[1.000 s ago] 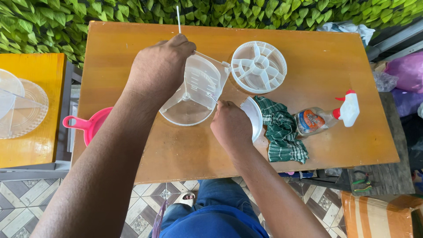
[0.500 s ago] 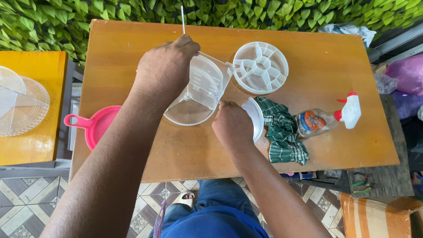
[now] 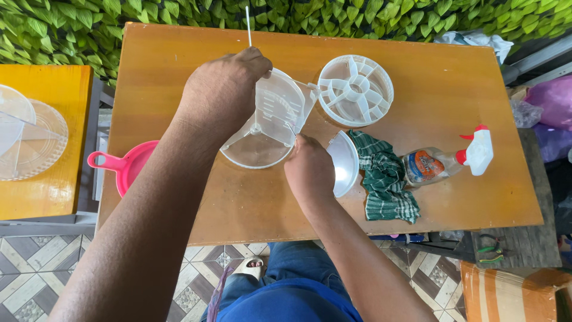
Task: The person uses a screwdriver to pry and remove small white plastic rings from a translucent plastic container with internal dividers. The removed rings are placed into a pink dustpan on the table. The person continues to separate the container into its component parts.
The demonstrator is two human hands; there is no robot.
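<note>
Over the middle of the wooden tabletop (image 3: 179, 65), the left hand (image 3: 220, 95) grips the upper rim of a clear plastic lid (image 3: 280, 107) that stands tilted on a clear round tray (image 3: 253, 146), its fingers curled over the edge, with a thin white rod (image 3: 248, 24) rising just behind them. The right hand (image 3: 310, 170) has its fingers pinched narrow on something small at the lid's lower right edge; what they hold is too small to tell. Working that edge well seems to call for the left hand to keep the lid steady at its tilt while the right makes small, light moves, since thin clear plastic can flex or crack. A white spoked disc (image 3: 355, 89) lies just beyond, a white half-round piece (image 3: 344, 162) touches the right hand's side, and a green checked cloth (image 3: 384, 179) and spray bottle (image 3: 444, 161) sit to the right. A pink scoop (image 3: 128, 167) juts over the left edge.
</note>
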